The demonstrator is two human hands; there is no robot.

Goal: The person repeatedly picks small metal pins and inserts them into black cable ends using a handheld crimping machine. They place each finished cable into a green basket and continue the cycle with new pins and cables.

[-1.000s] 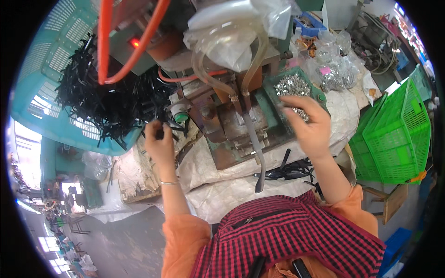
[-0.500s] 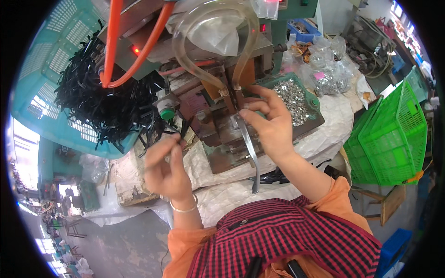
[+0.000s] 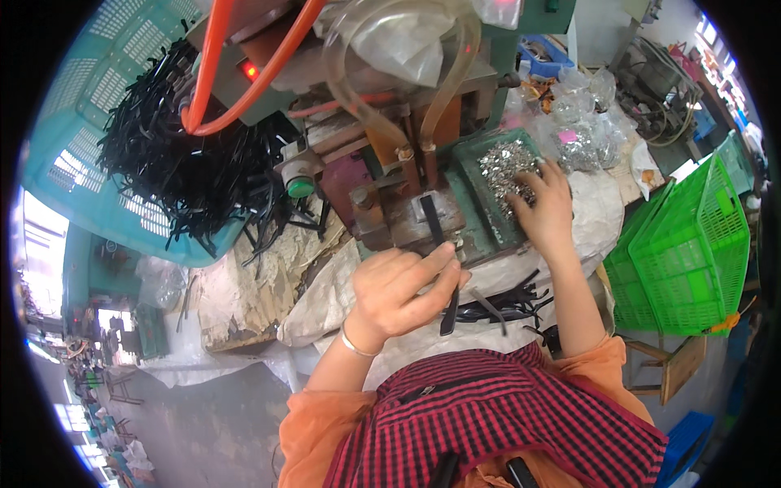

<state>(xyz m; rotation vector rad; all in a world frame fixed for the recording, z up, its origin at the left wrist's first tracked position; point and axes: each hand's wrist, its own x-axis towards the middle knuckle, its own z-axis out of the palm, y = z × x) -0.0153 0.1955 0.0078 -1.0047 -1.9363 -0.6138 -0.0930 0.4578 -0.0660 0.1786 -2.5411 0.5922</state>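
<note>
Nearest, loose black strips (image 3: 525, 299) lie just right of the left fingers, on the near side. The left hand (image 3: 403, 289) pinches a black strip (image 3: 431, 215), its far end over a metal block (image 3: 399, 221) ahead of the fingertips. The right hand (image 3: 547, 210) curls parted fingers into small metal pieces (image 3: 500, 167) in a green tray (image 3: 468, 195); I cannot tell whether they grip any. Beyond both hands' fingers hangs a clear tube (image 3: 348, 96).

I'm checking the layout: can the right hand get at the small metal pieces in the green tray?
Probably yes: the right hand is right at the small metal pieces, with no cover or other object visible in the way.
</note>
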